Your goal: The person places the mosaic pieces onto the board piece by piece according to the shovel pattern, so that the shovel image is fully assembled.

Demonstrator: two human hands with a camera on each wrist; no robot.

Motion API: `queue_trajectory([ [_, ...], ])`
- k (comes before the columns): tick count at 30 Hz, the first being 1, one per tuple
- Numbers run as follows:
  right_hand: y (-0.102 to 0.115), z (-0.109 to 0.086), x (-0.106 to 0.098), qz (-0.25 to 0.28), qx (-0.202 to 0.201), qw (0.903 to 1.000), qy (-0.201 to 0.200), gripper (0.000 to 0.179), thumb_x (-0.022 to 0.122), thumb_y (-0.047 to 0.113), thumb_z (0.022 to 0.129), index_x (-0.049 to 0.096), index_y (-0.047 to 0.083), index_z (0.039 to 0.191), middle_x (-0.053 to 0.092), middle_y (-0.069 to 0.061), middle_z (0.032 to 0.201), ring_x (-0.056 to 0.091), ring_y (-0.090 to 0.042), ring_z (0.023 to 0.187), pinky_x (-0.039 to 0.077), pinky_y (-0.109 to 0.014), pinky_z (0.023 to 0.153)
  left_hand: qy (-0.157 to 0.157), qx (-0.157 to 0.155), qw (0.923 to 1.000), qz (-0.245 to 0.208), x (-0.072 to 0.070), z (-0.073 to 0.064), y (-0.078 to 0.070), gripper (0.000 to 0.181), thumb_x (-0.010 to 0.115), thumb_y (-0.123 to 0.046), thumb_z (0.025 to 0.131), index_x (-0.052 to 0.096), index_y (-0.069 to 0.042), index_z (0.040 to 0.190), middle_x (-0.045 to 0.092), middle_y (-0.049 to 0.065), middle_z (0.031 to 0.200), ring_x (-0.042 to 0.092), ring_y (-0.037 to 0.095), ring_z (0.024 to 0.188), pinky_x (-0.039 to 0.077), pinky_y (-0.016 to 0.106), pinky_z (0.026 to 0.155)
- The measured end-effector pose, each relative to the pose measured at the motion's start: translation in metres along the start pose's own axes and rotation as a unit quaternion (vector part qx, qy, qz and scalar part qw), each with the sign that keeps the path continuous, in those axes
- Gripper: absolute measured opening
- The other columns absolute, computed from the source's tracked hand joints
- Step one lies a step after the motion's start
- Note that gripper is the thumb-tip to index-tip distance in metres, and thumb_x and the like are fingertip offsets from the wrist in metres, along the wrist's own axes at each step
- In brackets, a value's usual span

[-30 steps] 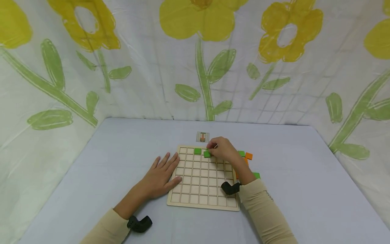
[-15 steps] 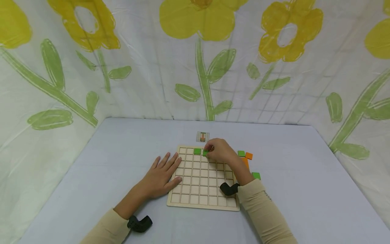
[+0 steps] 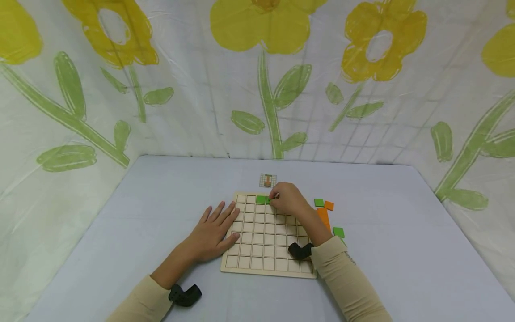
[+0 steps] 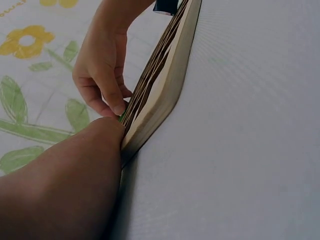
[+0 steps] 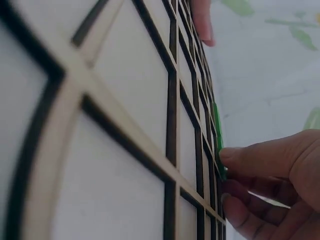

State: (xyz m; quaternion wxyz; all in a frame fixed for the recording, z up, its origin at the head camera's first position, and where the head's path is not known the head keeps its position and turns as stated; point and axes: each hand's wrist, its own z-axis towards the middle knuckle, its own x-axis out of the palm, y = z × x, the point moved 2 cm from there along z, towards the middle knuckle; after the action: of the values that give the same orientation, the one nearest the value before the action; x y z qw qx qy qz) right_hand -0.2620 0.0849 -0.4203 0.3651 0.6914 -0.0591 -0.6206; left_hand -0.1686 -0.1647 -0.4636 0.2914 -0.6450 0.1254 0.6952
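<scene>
A pale wooden grid board [image 3: 268,273] lies on the white table. My left hand [image 3: 211,235] rests flat with fingers spread, fingertips and thumb over the board's left edge. With thumb and fingers, my right hand [image 3: 289,199] pinches a small green square tile [image 3: 268,200] at the back row. That tile is mostly hidden by the fingers. Just left of it, another green tile [image 3: 260,199] sits in a cell of the same row. In the right wrist view the thumb [image 5: 235,156] touches the green edge at the far side of the grid.
A small printed card [image 3: 267,180] with a grid picture lies behind the board. Right of the board are loose tiles: green [image 3: 318,202], orange [image 3: 329,205], more orange ones [image 3: 323,218] and another green [image 3: 338,232]. A flower-patterned cloth [image 3: 181,134] hangs behind the table.
My right hand has moved slightly left along the back row with the green tile, bringing it up beside the other green tile. The left hand has stayed in place.
</scene>
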Motion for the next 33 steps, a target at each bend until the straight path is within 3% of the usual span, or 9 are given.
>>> queue_trajectory([
  [5, 0.001, -0.004, -0.005, 0.000, -0.003, 0.9997, 0.025, 0.013, 0.066, 0.003, 0.094, 0.077, 0.005, 0.100, 0.068, -0.009, 0.111, 0.065, -0.026, 0.096, 0.054, -0.039, 0.079, 0.005, -0.008, 0.9999, -0.008, 0.000, 0.000, 0.000, 0.071, 0.041, -0.050, 0.104, 0.028, -0.007, 0.159, 0.020, 0.009, 0.165, 0.014, 0.036, 0.151, 0.008, 0.059, 0.117],
  [8, 0.001, -0.010, -0.015, -0.022, 0.007, 0.9995, 0.021, 0.015, 0.065, 0.005, 0.096, 0.076, 0.004, 0.106, 0.068, -0.011, 0.114, 0.065, -0.030, 0.103, 0.053, -0.043, 0.083, 0.005, -0.010, 0.9999, -0.010, 0.000, 0.000, 0.000, 0.071, 0.041, -0.050, 0.104, 0.028, -0.007, 0.159, 0.019, 0.008, 0.165, 0.013, 0.036, 0.151, 0.008, 0.058, 0.117],
  [12, 0.000, -0.018, -0.031, -0.087, 0.051, 0.9948, 0.011, 0.019, 0.061, 0.007, 0.099, 0.074, 0.001, 0.111, 0.069, -0.014, 0.114, 0.065, -0.032, 0.103, 0.054, -0.046, 0.083, 0.003, -0.012, 0.9999, -0.010, 0.001, 0.001, 0.000, 0.071, 0.041, -0.051, 0.104, 0.028, -0.007, 0.159, 0.020, 0.008, 0.165, 0.014, 0.036, 0.151, 0.008, 0.058, 0.117],
  [15, -0.003, -0.021, -0.043, -0.111, 0.083, 0.9898, 0.031, 0.022, 0.055, 0.003, 0.099, 0.073, -0.001, 0.110, 0.070, -0.016, 0.111, 0.066, -0.030, 0.094, 0.054, -0.044, 0.079, 0.000, -0.011, 0.9999, -0.010, 0.001, 0.001, -0.001, 0.072, 0.042, -0.050, 0.103, 0.029, -0.006, 0.158, 0.021, 0.009, 0.165, 0.014, 0.037, 0.151, 0.008, 0.059, 0.117],
  [22, -0.008, -0.024, -0.049, -0.069, 0.093, 0.9884, 0.098, 0.034, 0.045, -0.004, 0.096, 0.070, -0.002, 0.120, 0.064, -0.019, 0.125, 0.061, -0.036, 0.112, 0.052, -0.044, 0.084, -0.001, -0.008, 0.9999, -0.011, -0.001, 0.002, 0.000, 0.072, 0.043, -0.050, 0.103, 0.030, -0.005, 0.158, 0.022, 0.011, 0.164, 0.014, 0.038, 0.150, 0.008, 0.060, 0.117],
  [28, -0.010, -0.025, -0.049, -0.050, 0.090, 0.9884, 0.112, 0.042, 0.042, -0.005, 0.092, 0.068, 0.001, 0.124, 0.064, -0.018, 0.126, 0.058, -0.037, 0.118, 0.051, -0.047, 0.090, 0.003, -0.007, 0.9999, -0.012, 0.001, 0.001, 0.001, 0.073, 0.041, -0.050, 0.104, 0.028, -0.004, 0.158, 0.021, 0.013, 0.165, 0.013, 0.037, 0.151, 0.007, 0.060, 0.117],
  [33, -0.015, -0.026, -0.051, -0.042, 0.075, 0.9900, 0.113, 0.032, 0.049, 0.002, 0.098, 0.068, 0.001, 0.125, 0.064, -0.015, 0.126, 0.057, -0.036, 0.121, 0.048, -0.049, 0.096, 0.002, -0.008, 0.9998, -0.019, 0.000, 0.001, 0.000, 0.073, 0.043, -0.050, 0.103, 0.028, -0.003, 0.158, 0.021, 0.013, 0.165, 0.014, 0.037, 0.151, 0.007, 0.059, 0.117],
])
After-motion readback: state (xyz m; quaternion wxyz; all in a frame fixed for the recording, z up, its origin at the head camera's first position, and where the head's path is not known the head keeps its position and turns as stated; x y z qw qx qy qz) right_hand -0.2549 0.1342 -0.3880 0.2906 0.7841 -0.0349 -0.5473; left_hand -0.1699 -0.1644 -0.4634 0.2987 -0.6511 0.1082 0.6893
